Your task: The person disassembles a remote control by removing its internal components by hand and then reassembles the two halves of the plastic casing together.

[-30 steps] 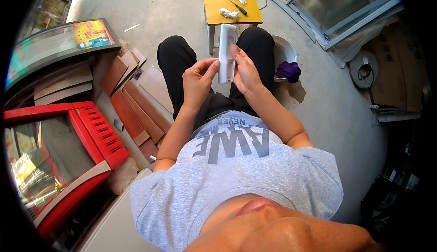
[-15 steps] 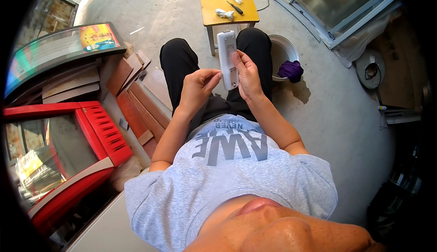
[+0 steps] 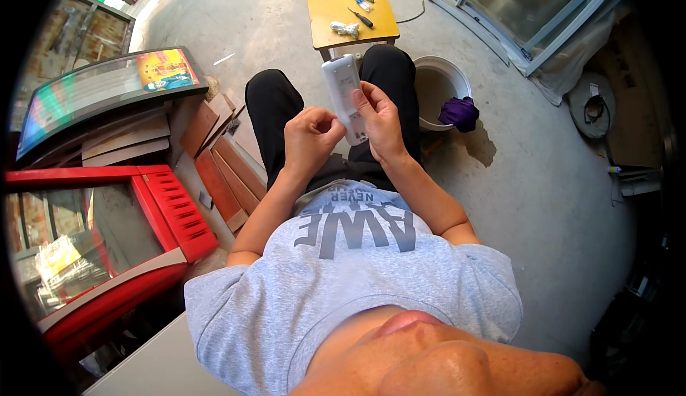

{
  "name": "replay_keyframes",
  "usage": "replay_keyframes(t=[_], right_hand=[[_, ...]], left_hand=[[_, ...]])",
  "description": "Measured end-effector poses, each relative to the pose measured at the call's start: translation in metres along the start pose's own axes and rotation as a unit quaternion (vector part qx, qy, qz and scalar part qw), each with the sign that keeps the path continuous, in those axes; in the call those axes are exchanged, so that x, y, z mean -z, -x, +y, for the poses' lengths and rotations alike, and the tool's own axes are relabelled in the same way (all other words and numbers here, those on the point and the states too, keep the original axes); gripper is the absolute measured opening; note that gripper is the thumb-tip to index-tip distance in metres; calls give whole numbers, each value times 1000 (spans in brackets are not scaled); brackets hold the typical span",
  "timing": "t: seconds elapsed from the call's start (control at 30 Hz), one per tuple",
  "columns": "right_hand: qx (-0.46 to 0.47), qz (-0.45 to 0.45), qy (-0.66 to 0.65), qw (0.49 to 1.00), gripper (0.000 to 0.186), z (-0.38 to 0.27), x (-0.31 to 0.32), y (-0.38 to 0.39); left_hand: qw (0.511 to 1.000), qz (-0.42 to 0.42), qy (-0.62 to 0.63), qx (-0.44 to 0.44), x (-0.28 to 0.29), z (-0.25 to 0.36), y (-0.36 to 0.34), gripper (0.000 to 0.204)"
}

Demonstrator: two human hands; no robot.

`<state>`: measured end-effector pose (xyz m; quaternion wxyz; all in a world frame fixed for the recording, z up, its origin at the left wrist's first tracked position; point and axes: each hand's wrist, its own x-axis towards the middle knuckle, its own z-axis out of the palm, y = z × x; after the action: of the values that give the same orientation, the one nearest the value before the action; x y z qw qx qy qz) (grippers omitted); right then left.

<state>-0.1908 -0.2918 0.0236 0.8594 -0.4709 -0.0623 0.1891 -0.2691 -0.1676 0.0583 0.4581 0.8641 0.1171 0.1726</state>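
Sunlit concrete floor (image 3: 543, 181), yellow table (image 3: 336, 17), red display cabinet (image 3: 107, 246).

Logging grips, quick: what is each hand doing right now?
Left hand: curled shut, fingertips at the long white plastic remote control.
Right hand: closed around that remote.

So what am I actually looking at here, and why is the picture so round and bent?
There is no machine: a seated person wears a wide fisheye camera on the head, looking down, which bends straight edges. The right hand holds a white remote control over the lap; the left hand sits curled beside it, touching its edge. Ahead stands a small yellow table with screwdrivers and small parts. Beside the right knee is a bucket with a purple cloth. On the person's left stands a red display case.
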Motion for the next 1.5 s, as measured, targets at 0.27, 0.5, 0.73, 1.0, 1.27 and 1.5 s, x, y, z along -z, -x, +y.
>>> replay_keyframes(t=[0.27, 0.5, 0.73, 1.0, 1.27, 1.5], right_hand=[[-177, -36, -223, 958, 32, -3, 18, -29], [-230, -31, -209, 950, 34, 4, 20, -36], [-234, -38, -194, 952, 33, 8, 16, -37], [-215, -36, -128, 968, 36, 10, 8, -30], [-251, -29, -158, 955, 35, 18, 4, -23], [-173, -47, 2, 984, 43, 1, -11, -32]], left_hand=[[964, -74, 234, 105, 6, -11, -27, 36], [946, -98, 276, 141, 15, -12, -26, 28], [973, -99, 177, 108, 24, -9, -23, 23], [997, -78, 10, 9, 29, -15, -18, 17], [999, 2, 3, 32, 14, -18, -7, 17], [932, -38, 323, 160, 11, -36, -13, 42]])
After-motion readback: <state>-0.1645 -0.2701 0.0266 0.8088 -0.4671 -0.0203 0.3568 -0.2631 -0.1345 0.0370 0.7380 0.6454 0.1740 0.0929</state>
